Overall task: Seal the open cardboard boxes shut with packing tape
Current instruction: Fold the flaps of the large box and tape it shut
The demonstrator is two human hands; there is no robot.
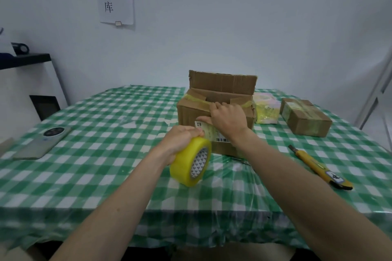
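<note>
Two hands at the open box (216, 110) — left hand (182, 140) grips the tape roll (191, 161) just below; right hand (227, 118), fingers loosely bent, presses tape onto the box's near face.

Left hand (180, 140) grips tape roll (191, 161); right hand (228, 117) presses the open cardboard box (214, 112)

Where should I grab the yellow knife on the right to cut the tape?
Grip the knife by its thick yellow handle, near the labelled end, coming from above with the right hand. It lies flat on the tablecloth, its dark tip pointing away toward the box.
</note>
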